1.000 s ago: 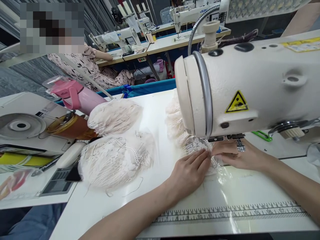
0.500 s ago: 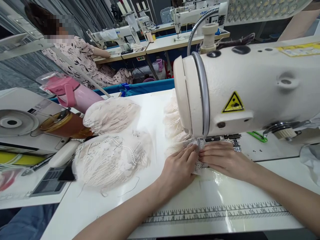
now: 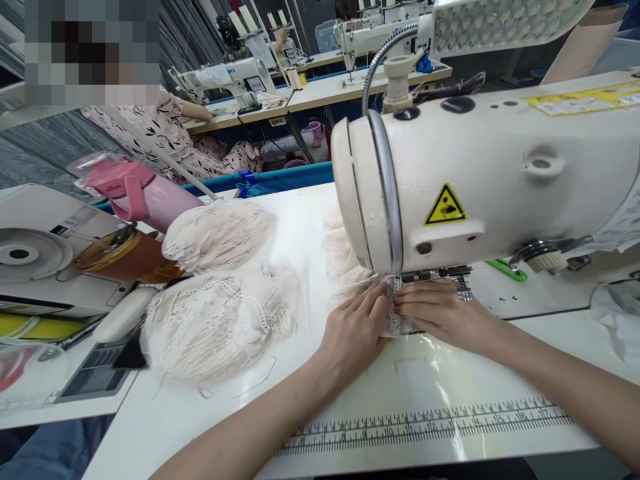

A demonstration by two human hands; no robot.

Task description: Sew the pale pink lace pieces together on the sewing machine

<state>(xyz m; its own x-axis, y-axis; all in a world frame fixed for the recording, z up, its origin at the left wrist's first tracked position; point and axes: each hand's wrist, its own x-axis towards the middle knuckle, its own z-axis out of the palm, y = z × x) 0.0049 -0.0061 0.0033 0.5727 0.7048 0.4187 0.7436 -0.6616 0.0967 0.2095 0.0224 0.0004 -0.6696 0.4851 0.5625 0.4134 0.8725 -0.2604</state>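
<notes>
A strip of pale lace fabric [image 3: 399, 323] lies under the head of a cream sewing machine [image 3: 450, 180]. My left hand [image 3: 356, 325] presses on the lace from the left, its fingers together and bent over the cloth. From the right, my right hand [image 3: 443, 310] rests on the same strip, fingers pressed together and fingertips at its edge. Whether either hand pinches the cloth cannot be made out. More gathered cream fabric [image 3: 345, 260] runs back behind my left hand, partly hidden by the machine head. The needle area is mostly hidden.
Two bundles of lacy fabric [image 3: 220, 327] lie on the left of the white table [image 3: 310, 413]. Beyond them are a pink bottle [image 3: 150, 193] and a brown container [image 3: 120, 257]. Green snips [image 3: 507, 269] lie right of the machine. A person [image 3: 150, 140] sits at another machine.
The whole view has shifted, so the machine appears slightly further left. More lace shows between my hands, and my left hand sits slightly farther from my right.
</notes>
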